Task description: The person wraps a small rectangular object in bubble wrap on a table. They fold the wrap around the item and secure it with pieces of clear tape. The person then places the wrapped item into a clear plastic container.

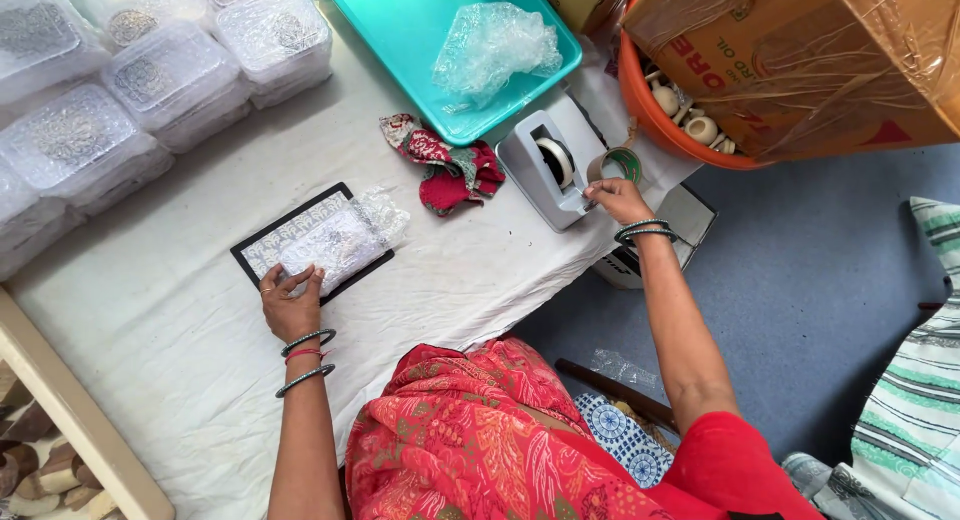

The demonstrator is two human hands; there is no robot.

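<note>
Stacked clear plastic boxes of beaded pieces fill the upper left of the frame. Left of centre, the left hand presses flat, fingers released, on a bubble-wrapped piece on a black rectangular card. A red patterned cloth scrap lies mid-frame below a turquoise plastic tray. Right of centre, the right hand pinches tape at the grey tape dispenser.
</note>
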